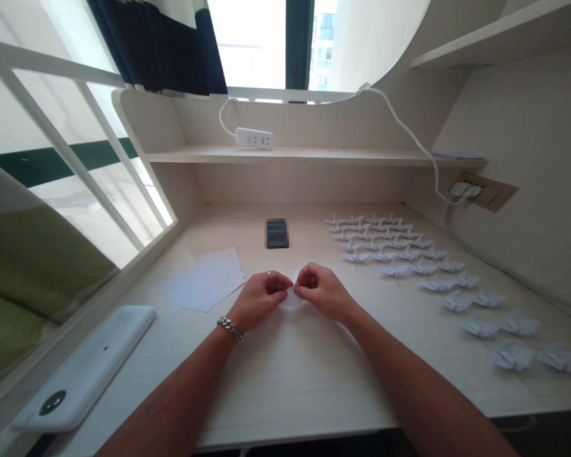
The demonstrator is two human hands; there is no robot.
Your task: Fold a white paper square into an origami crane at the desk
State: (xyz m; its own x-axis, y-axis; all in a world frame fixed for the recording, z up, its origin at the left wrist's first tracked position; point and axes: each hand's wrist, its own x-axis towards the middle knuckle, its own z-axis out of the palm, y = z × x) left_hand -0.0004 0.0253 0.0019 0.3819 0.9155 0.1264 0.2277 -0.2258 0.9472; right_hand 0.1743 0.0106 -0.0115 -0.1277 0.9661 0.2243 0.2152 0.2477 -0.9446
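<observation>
My left hand [262, 297] and my right hand [324, 292] meet over the middle of the desk, fingertips pinched close together. Between them is a small piece of white paper [292, 299], mostly hidden by my fingers, so its folds cannot be made out. A ring and a chain bracelet are on my left hand and wrist. Several loose white paper sheets [204, 282] lie overlapping to the left of my left hand. Rows of folded white paper cranes [400, 254] stand to the right of my right hand.
A small dark blurred object [276, 233] lies beyond my hands. The white desk lamp base [90, 368], or similar flat device, rests at the left edge. A power strip [254, 138] sits on the back shelf [304, 154]. A white cable [412, 133] runs down to the wall socket [488, 190].
</observation>
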